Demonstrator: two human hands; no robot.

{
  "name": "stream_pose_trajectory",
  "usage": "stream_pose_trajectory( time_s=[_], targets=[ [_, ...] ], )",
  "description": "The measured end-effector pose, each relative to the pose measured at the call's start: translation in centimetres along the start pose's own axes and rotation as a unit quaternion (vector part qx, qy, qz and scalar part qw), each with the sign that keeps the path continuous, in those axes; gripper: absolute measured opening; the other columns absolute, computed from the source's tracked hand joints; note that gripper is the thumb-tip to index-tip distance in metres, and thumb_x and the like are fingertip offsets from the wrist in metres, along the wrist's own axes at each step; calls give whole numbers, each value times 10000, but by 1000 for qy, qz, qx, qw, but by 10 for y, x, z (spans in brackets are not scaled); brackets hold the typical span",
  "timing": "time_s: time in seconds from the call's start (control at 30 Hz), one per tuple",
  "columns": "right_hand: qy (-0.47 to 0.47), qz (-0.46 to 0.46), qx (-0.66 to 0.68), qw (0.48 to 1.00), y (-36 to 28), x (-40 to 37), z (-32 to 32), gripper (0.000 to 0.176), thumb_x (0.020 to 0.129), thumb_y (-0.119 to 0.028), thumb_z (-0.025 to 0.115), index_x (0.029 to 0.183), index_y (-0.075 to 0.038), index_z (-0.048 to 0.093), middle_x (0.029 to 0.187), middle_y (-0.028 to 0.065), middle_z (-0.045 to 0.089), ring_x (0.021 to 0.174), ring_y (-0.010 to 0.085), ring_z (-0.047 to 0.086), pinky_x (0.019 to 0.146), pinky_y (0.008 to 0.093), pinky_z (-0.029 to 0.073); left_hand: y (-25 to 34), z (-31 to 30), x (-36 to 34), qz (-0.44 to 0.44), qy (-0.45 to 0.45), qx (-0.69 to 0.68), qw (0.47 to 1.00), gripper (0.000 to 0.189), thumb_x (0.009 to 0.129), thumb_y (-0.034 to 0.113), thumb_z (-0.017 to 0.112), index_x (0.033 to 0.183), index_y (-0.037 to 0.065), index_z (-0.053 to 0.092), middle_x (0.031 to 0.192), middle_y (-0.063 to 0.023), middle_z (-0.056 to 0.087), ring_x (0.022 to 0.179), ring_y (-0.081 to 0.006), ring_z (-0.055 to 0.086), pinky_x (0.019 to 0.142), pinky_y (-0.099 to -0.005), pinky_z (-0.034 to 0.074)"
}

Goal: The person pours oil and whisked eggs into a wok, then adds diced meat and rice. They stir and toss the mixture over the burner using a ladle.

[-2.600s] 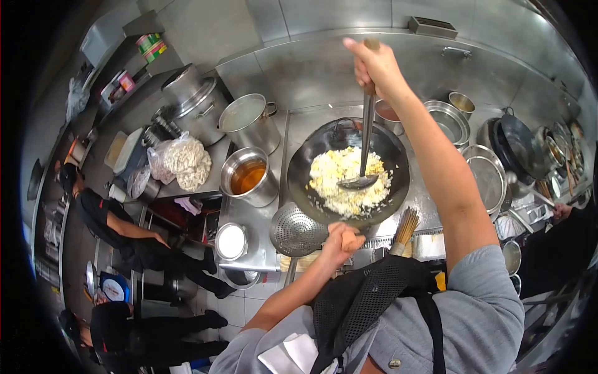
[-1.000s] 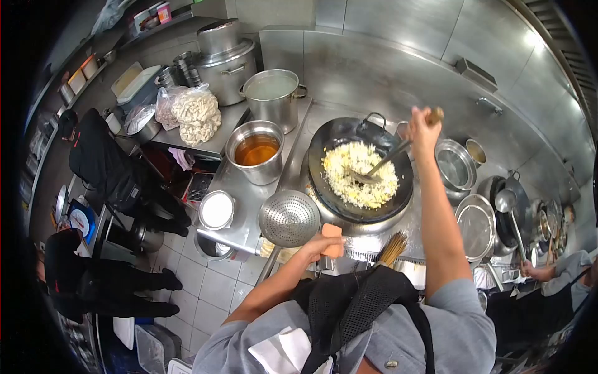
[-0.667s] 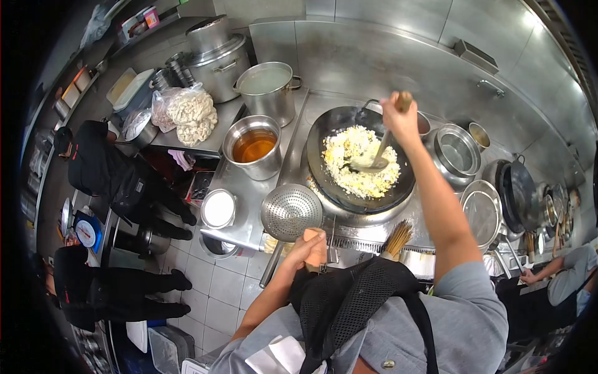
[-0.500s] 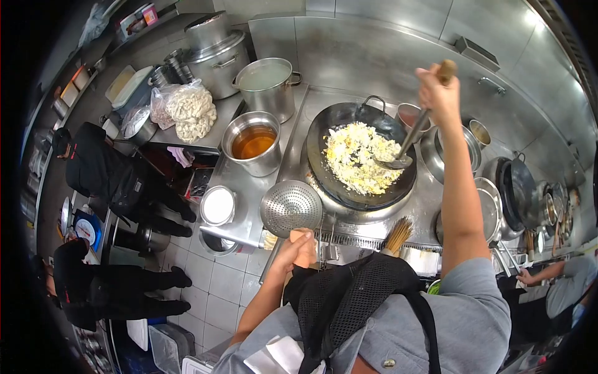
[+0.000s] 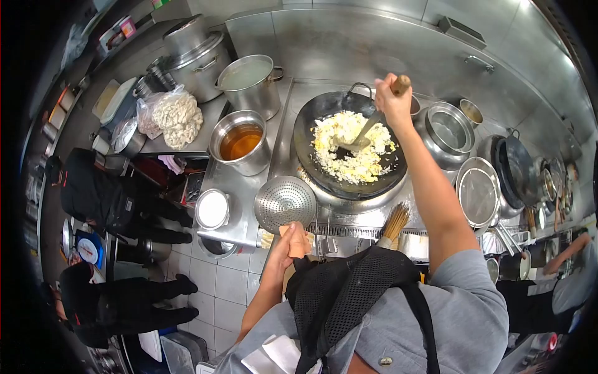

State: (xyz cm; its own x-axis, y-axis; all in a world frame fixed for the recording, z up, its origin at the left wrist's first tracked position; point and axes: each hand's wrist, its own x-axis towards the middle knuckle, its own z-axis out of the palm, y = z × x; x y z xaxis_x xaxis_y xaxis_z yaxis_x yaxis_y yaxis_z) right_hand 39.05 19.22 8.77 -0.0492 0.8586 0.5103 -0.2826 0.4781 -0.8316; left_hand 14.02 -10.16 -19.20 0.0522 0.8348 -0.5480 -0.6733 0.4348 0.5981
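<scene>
My right hand (image 5: 393, 103) is closed around the long handle of a ladle (image 5: 369, 126), its wooden end sticking up past my fist. The ladle's bowl rests in a mix of rice and egg (image 5: 355, 168) inside a black wok (image 5: 305, 128) on the burner. My left hand (image 5: 288, 244) grips a folded orange-pink cloth (image 5: 300, 240) at the counter's front edge. Just above that cloth lies a large perforated skimmer (image 5: 285, 202), its handle partly hidden by my left hand and forearm.
Left of the wok stand a pot of amber liquid (image 5: 241, 143), a taller pot (image 5: 249, 87) and a white-filled container (image 5: 212, 209). A bamboo brush (image 5: 395, 223) is in front; a strainer (image 5: 478, 196) lies right. Two people in black (image 5: 118, 296) work left, another person (image 5: 567, 293) right.
My right hand has swung left, carrying the ladle from the wok's right side to the middle of the rice and egg. My left hand keeps its hold on the cloth. The view has shifted slightly.
</scene>
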Motion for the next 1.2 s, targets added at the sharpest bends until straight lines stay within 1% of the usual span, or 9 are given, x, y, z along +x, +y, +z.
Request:
stream_pose_trajectory(
  time_s=[0.17,0.33,0.5,0.63,0.8,0.9,1.03,1.1,1.2],
  targets=[
    [-29,7,-39,999,-96,-17,9,296,888,-61,635,659,-84,449,510,-18,451,391,79,406,368,263,321,-4,4,-15,3,-5,-92,996,385,919,311,683,1146,32,547,968,-121,650,809,-221,685,620,-336,587],
    [52,-46,-38,997,-7,-4,-45,283,898,-71,629,663,-86,473,529,-3,491,399,85,433,372,258,326,-17,18,35,-74,-92,-97,988,220,823,64,670,1019,38,572,875,-81,636,737,-226,676,594,-338,599],
    [76,-130,112,982,-87,23,-69,274,881,-47,619,670,-109,454,505,-18,412,378,95,391,367,267,312,32,120,27,-124,-92,-78,985,258,829,92,680,1046,44,548,947,-110,604,859,-274,655,781,-479,601],
    [174,-40,78,981,12,10,-83,276,858,-54,625,671,-116,431,500,-19,378,366,88,343,351,270,286,37,145,70,-162,-73,1,984,460,819,194,747,1179,100,475,1158,-158,505,1061,-357,577,919,-606,521],
    [75,6,142,987,-52,8,-35,283,862,-47,623,667,-115,430,508,-20,392,362,91,362,340,276,314,25,150,101,-182,-47,26,982,543,814,324,771,1205,112,459,1131,-152,515,1014,-337,598,881,-578,547],
    [5,-85,188,978,-55,-4,-18,283,875,-61,624,670,-113,435,512,-18,413,368,90,377,349,269,324,26,147,98,-189,-76,-11,979,483,855,333,707,1201,100,463,1128,-168,513,1009,-362,598,906,-588,529],
    [-31,29,117,992,-21,-22,-15,272,873,-93,646,679,-107,456,514,-25,463,394,80,436,363,259,341,22,154,105,-183,-29,-20,983,424,866,298,665,1154,41,489,1131,-206,518,1053,-385,583,949,-583,505],
    [2,54,-61,997,-40,-6,-28,260,862,-103,662,686,-106,471,521,-38,463,399,73,428,372,259,339,13,150,112,-195,-49,-21,979,432,864,278,662,1152,5,491,1144,-219,520,1050,-395,590,934,-566,519],
    [41,-65,-87,993,-84,10,-55,249,856,-130,690,690,-109,505,549,-55,480,420,51,409,394,239,317,12,160,108,-173,-48,-18,984,351,848,235,662,1055,-20,539,1067,-215,566,1006,-385,613,904,-525,548]
  ],
)
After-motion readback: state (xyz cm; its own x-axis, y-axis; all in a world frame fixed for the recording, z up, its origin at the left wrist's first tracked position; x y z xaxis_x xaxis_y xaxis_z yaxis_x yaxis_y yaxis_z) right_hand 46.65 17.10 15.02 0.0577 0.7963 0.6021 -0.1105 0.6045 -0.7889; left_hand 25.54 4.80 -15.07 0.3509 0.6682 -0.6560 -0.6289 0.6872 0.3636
